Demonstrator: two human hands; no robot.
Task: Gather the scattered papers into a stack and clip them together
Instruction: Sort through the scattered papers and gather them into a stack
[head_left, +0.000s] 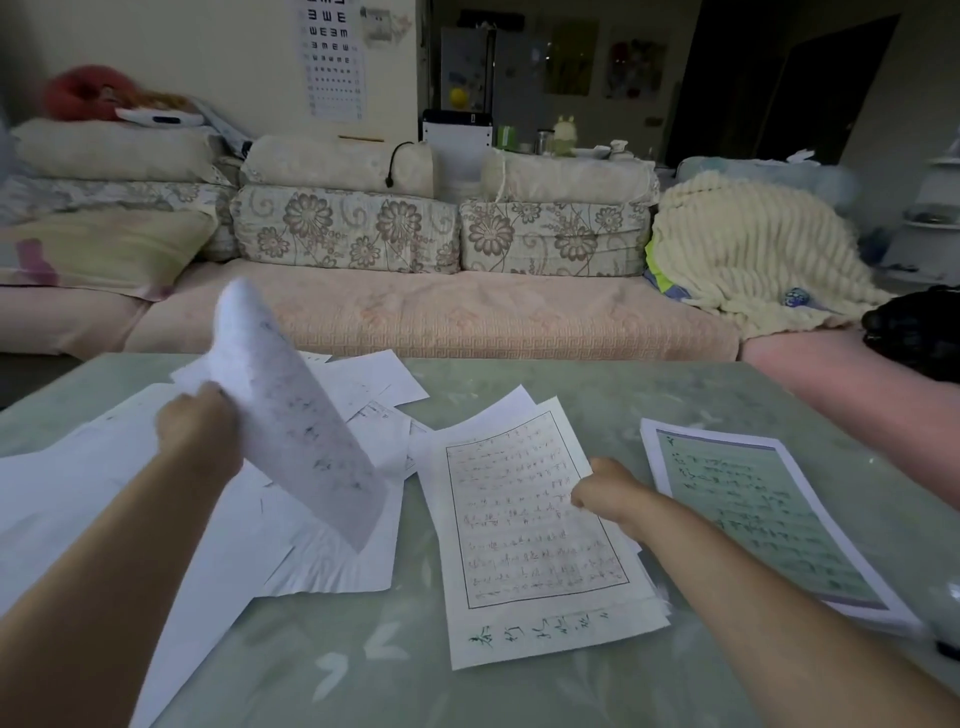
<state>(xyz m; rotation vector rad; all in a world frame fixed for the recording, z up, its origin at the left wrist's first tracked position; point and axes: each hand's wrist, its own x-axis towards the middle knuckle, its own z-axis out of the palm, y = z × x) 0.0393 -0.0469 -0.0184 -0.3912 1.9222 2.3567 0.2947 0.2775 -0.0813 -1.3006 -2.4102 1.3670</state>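
- The left hand (200, 431) is seen at about 10 o'clock of the table; its fingers are clenched round the edge of a lifted sheet (291, 415), which is held off the surface.
- The lifted sheet is white and bowed into a curve; faint, blurred writing is seen on its facing side; its top corner points to 12 o'clock and its lower corner hangs toward 5 o'clock over the loose papers.
- Scattered papers (104, 467) are spread from 8 to 11 o'clock; they are white, overlapped at odd angles, mostly blank side up; one lower edge is crinkled.
- A gridded sheet (519, 519) lies flat near the middle, tilted slightly; a black border, rows of small handwriting and green brush characters along its bottom margin are seen; edges of further sheets show beneath it.
- The right hand (608, 491) is placed at the 3 o'clock edge of the gridded sheet; its fingers are curled and the edge is pinched.
- A green-tinted sheet (753, 514) with a pale border lies at 3 o'clock, apart from the gridded sheet; dark handwriting is seen on it.
- Everything rests on a pale green glass table (519, 691); a pink sofa (467, 317) stands at 12 o'clock.
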